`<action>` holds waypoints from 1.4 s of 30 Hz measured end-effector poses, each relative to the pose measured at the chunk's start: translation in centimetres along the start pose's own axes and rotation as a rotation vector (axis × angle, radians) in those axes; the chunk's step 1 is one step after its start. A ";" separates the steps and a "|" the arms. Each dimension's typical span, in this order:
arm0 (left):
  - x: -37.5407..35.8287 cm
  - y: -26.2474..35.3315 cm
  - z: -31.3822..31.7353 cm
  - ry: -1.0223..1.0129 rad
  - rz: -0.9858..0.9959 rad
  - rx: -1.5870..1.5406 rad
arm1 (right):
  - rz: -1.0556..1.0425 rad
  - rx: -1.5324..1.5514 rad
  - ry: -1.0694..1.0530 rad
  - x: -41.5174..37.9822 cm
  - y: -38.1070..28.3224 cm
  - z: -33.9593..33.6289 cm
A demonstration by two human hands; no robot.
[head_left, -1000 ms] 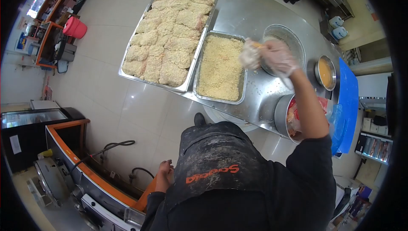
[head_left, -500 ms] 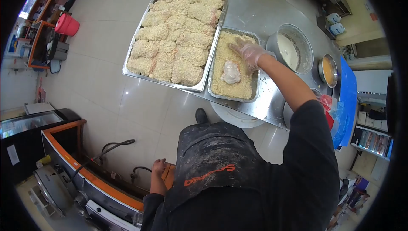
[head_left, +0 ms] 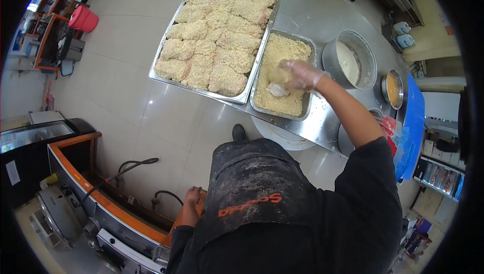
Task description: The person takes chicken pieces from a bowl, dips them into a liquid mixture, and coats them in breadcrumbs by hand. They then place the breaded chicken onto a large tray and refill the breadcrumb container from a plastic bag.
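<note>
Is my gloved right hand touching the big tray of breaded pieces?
Apart. The head view shows a strip of crumbs between your right hand and the near edge of the big tray.

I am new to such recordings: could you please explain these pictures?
There is no machine, only a person's two hands. One camera on the person's head, looking forward and down, takes every picture. The metal table bears a large tray of coated pieces, a smaller tray of crumbs and one pale piece, a deep bowl of white liquid and a small bowl of orange liquid. The gloved right hand is over the smaller tray; whether it holds anything is unclear. The left hand is away from the table; its grip is unclear too.
</note>
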State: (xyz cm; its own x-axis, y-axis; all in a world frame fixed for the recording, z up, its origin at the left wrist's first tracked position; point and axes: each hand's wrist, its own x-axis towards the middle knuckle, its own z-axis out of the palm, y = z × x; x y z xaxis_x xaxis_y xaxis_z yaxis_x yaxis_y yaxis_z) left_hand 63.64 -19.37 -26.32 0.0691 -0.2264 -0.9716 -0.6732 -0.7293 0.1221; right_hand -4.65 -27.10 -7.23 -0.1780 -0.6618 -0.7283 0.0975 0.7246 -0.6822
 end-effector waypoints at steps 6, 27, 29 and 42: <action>0.4 3.0 -0.3 0.046 0.053 -0.020 | -0.694 -0.983 0.165 -4.6 1.5 4.3; -1.8 -2.7 -0.8 -0.024 0.074 0.101 | -0.276 -1.014 0.231 0.6 -5.9 -1.0; -2.5 -2.1 -0.7 -0.037 0.090 0.210 | -0.295 -0.929 0.154 -1.4 -5.8 -0.1; -2.6 5.6 -0.7 0.111 0.048 -0.004 | -0.200 -1.165 0.234 -0.2 0.6 -1.0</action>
State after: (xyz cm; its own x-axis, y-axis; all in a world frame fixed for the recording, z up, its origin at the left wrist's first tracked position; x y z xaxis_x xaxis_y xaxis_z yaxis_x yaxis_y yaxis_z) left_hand 60.23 -23.31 -22.93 0.1179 -0.3311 -0.9362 -0.6747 -0.7184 0.1692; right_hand -5.53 -26.31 -7.45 -0.2738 -0.8186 -0.5048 -0.8734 0.4315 -0.2259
